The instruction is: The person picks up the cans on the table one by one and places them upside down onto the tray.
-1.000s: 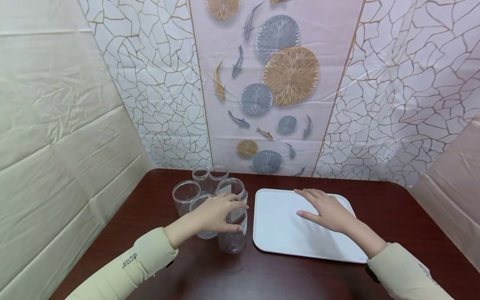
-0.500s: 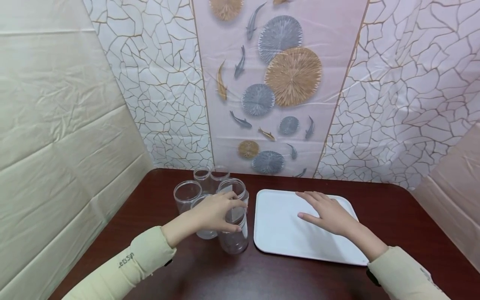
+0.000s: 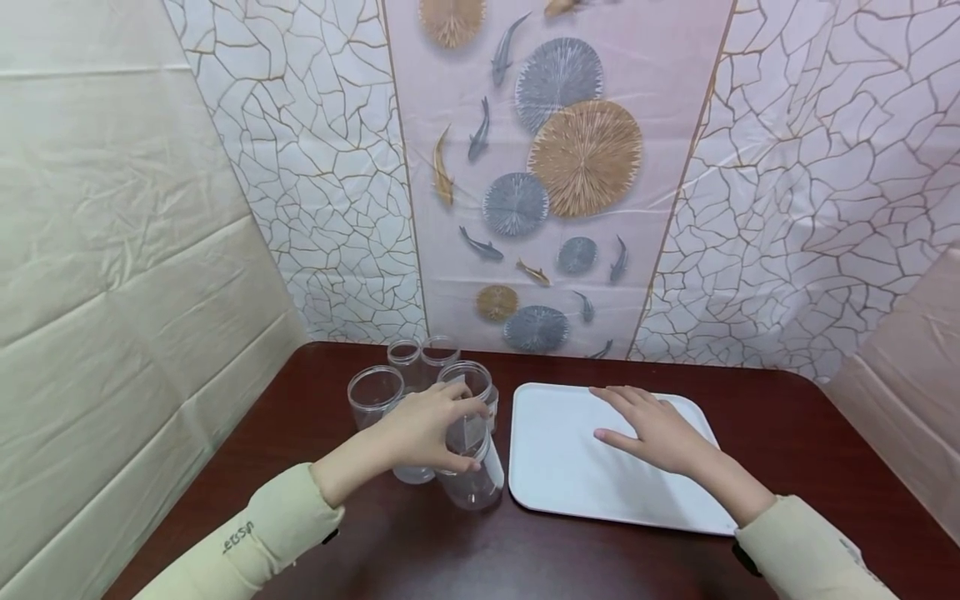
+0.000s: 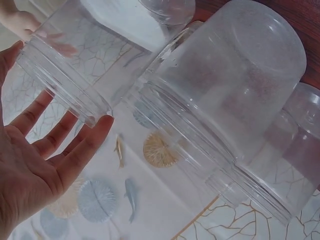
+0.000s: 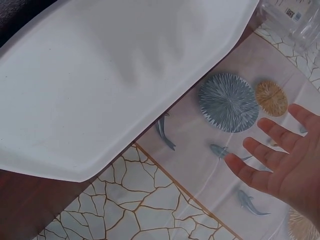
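My left hand (image 3: pixel 427 427) holds a clear plastic jar (image 3: pixel 477 493) by its top rim, thumb on the near side and fingers round the far side. This jar leans a little, and a pale label shows on its right. In the left wrist view the fingertips (image 4: pixel 103 125) meet the ridged rim of the jar (image 4: pixel 65 82). Over the white tray (image 3: pixel 551 471) hovers my right hand (image 3: pixel 660 429), fingers spread and holding nothing. Its shadow falls on the tray in the right wrist view.
Several other clear jars stand close behind and left of the held one, among them a wide jar (image 3: pixel 375 392) and a narrower jar (image 3: pixel 403 353). My forearm and hand partly hide them. Patterned cloth (image 3: pixel 585 158) hangs behind the dark red table (image 3: pixel 390 542).
The held jar has tilted, its base shifting slightly right towards the tray. My left hand has stayed nearly in place; the right hand looks unchanged.
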`<state>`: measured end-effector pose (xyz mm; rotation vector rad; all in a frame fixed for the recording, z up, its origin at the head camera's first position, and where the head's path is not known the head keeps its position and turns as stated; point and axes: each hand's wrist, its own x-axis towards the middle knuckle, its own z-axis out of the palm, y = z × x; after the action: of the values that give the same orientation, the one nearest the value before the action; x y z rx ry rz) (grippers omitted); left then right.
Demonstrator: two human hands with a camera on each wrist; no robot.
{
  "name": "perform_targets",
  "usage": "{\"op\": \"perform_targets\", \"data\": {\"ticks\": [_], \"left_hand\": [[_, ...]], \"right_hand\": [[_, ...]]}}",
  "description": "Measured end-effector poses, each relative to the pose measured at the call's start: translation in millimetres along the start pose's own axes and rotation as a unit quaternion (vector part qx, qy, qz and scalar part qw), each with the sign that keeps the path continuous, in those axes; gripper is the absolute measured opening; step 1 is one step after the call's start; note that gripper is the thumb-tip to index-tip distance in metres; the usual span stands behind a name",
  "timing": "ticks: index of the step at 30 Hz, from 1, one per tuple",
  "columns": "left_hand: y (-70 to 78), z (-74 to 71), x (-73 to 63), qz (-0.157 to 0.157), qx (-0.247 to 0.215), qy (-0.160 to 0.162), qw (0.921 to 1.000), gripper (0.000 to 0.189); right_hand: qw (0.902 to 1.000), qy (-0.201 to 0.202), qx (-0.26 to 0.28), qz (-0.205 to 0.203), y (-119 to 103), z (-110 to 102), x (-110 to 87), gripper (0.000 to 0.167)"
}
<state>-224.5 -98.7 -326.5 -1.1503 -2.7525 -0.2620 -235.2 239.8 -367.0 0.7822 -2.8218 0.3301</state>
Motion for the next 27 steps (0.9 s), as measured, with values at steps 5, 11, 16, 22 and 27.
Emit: {"op": "perform_targets", "data": {"ticks": [5,11,16,22,27], "left_hand": [[0.6,-4.6,-3.6,-0.002,-0.001,0.016,0.9999,0.052],[-3.1,-9.6,-5.6,-0.001,-0.026,0.047,0.9986,0.049],[-5.6,-7.7,-2.8,0.02,-0.046,0.089,0.9947,0.048],[-11.4,-7.6,0.3,0.02,-0.079,0.14,0.9867,0.048],[-16.3,-10.2,1.2,0.016,-0.095,0.192,0.9765,0.051]], "right_hand": [[1.0,0.007,0.006,-0.002,2.5,0.7,-0.2,0.059],[0.9992,0.016,0.035,0.01,4.2,-1.8,-1.6,0.059],[0.9978,0.026,0.047,0.04,4.3,-1.7,-6.2,0.059],[0.9949,0.034,0.075,0.058,5.5,-2.9,-4.9,0.059],[0.9847,0.034,0.154,0.074,8.0,-6.3,-1.9,0.058]]}}
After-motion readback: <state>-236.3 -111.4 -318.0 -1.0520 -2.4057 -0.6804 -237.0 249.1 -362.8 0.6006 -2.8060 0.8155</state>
